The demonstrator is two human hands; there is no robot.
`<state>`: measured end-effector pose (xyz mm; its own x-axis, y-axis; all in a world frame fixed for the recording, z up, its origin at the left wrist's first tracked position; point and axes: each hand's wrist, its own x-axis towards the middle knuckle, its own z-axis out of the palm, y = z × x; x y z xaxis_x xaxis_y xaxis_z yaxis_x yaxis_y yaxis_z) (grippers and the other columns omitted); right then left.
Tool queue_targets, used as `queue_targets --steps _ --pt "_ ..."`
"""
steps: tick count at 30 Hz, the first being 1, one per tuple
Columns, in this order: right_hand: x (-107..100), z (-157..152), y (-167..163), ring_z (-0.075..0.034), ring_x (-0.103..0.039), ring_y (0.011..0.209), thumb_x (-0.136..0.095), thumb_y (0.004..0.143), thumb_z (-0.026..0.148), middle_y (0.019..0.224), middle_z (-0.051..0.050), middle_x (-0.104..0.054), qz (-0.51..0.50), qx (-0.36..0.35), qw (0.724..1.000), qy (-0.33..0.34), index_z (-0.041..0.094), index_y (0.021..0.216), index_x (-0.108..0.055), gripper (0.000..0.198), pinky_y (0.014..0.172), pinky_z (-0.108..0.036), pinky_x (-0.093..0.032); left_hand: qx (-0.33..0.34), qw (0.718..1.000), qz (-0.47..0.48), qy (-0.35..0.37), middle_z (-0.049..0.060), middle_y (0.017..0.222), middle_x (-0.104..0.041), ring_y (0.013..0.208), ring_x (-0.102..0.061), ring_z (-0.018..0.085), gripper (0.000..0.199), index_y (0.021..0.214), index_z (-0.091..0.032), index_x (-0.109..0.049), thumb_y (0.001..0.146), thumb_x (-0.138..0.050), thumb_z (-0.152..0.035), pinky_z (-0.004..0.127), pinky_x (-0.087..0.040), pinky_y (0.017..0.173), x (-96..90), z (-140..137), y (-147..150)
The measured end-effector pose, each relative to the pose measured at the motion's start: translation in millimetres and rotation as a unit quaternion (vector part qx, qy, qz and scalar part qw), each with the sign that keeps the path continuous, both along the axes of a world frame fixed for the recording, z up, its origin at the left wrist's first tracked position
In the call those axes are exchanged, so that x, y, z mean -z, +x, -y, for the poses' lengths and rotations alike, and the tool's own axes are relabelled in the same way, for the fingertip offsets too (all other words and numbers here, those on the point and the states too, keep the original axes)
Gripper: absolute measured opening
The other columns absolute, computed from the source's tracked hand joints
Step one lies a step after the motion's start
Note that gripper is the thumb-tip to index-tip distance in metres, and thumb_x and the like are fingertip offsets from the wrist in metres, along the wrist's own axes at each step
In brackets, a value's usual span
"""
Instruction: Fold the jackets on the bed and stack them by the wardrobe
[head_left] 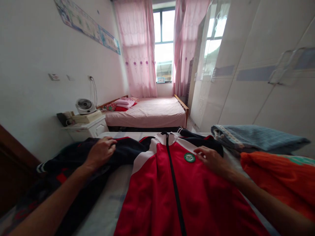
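Observation:
A red zip-up jacket with white shoulders, dark sleeves and a black zip lies spread front up before me, its collar at the far end. A round green badge sits on its chest. My left hand is over the dark left-side sleeve, fingers loosely bent and slightly apart; whether they touch the cloth is unclear. Close beside the badge, my right hand has its bent fingers apart over the jacket's right-side shoulder and chest. Neither hand visibly grips cloth.
Dark clothing lies at the left. Folded blue-grey fabric and orange cloth lie at the right. Beyond are a pink-covered bed, a white cabinet with a fan, and tall wardrobes.

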<state>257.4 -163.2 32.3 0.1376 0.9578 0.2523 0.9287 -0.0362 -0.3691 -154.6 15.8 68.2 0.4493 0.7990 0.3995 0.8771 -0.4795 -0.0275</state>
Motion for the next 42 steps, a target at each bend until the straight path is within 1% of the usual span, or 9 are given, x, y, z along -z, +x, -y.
queue_targets --steps 6,13,17,22,27,30,34,39,42 --pt "9.9 -91.3 7.7 -0.019 -0.056 0.105 -0.042 0.088 0.023 0.118 -0.009 -0.06 0.081 0.053 0.995 -0.031 0.016 0.116 -0.057 0.033 0.087 -0.026 -0.039 0.032 0.997 -0.01 -0.067 0.012 0.122 -0.058 0.118 -0.049 0.022 0.031 0.111 -0.016 -0.061 0.089 -0.045 -0.029 0.034 -0.033 0.103 39.7 -36.9 97.9" --pt "29.0 -108.9 13.8 -0.023 -0.059 0.095 -0.047 0.085 0.027 0.103 -0.013 -0.064 0.114 0.105 0.987 -0.033 0.014 0.098 -0.064 0.025 0.076 -0.031 -0.04 -0.035 0.995 -0.021 -0.094 0.006 0.105 -0.062 0.094 -0.06 0.019 0.028 0.104 -0.014 -0.059 0.087 -0.055 -0.036 0.041 -0.048 0.084 50.2 -51.9 117.7" --pt "9.6 -98.0 21.2 -0.018 -0.06 0.081 -0.037 0.09 0.03 0.093 -0.007 -0.066 0.112 0.127 0.986 0.014 0.018 0.089 -0.063 0.028 0.068 -0.027 -0.039 -0.054 0.998 0.013 -0.035 0.007 0.091 -0.065 0.09 -0.061 0.018 0.028 0.089 -0.013 -0.063 0.092 -0.042 -0.031 0.034 -0.048 0.081 21.8 -46.4 109.1" --pt "-49.7 -100.0 43.6 -0.021 -0.056 0.096 -0.028 0.093 0.03 0.106 -0.01 -0.061 0.115 0.176 0.972 0.107 0.016 0.103 -0.057 0.034 0.078 -0.029 -0.038 -0.077 0.99 0.071 0.092 0.011 0.114 -0.057 0.118 -0.047 0.024 0.051 0.106 -0.003 -0.057 0.096 -0.015 -0.032 0.034 -0.031 0.101 -45.7 -57.9 99.0" --pt "-88.0 -129.2 54.6 -0.023 -0.054 0.099 -0.029 0.093 0.03 0.107 -0.012 -0.06 0.108 0.236 0.952 0.159 0.016 0.104 -0.057 0.033 0.079 -0.031 -0.039 -0.07 0.978 0.12 0.154 0.013 0.115 -0.056 0.119 -0.045 0.025 0.035 0.106 -0.011 -0.056 0.097 -0.028 -0.028 0.045 -0.033 0.099 -80.3 -80.2 108.5" --pt "-81.5 -145.8 50.2 -0.022 -0.057 0.094 -0.036 0.09 0.027 0.104 -0.012 -0.06 0.099 0.244 0.954 0.142 0.016 0.101 -0.059 0.027 0.076 -0.031 -0.041 -0.041 0.982 0.124 0.135 0.011 0.116 -0.055 0.114 -0.048 0.024 0.025 0.107 -0.012 -0.056 0.092 -0.043 -0.027 0.048 -0.036 0.096 -66.9 -83.0 121.0" --pt "-49.7 -138.6 34.2 -0.02 -0.058 0.095 -0.044 0.085 0.022 0.106 -0.011 -0.06 0.085 0.199 0.971 0.105 0.016 0.103 -0.059 0.025 0.079 -0.029 -0.043 0.021 0.992 0.106 0.071 0.015 0.114 -0.056 0.113 -0.048 0.027 0.029 0.108 -0.005 -0.058 0.087 -0.047 -0.021 0.043 -0.037 0.096 -19.9 -57.3 131.0" --pt "-8.6 -58.3 15.4 -0.017 -0.06 0.095 -0.042 0.086 0.023 0.11 -0.006 -0.059 0.073 0.084 0.991 0.075 0.019 0.106 -0.059 0.025 0.084 -0.026 -0.044 0.118 0.988 0.091 -0.04 0.008 0.113 -0.06 0.104 -0.058 0.019 0.029 0.108 -0.018 -0.062 0.083 -0.051 -0.024 0.031 -0.046 0.092 42.4 30.0 88.3" --pt "13.2 14.2 17.1 -0.018 -0.061 0.095 -0.038 0.088 0.027 0.112 -0.007 -0.058 0.039 0.023 0.997 0.061 0.02 0.107 -0.058 0.028 0.085 -0.029 -0.046 0.097 0.95 0.203 -0.218 0.008 0.107 -0.064 0.093 -0.063 0.02 0.035 0.108 -0.019 -0.062 0.083 -0.048 -0.038 0.031 -0.051 0.081 65.1 86.0 37.6"
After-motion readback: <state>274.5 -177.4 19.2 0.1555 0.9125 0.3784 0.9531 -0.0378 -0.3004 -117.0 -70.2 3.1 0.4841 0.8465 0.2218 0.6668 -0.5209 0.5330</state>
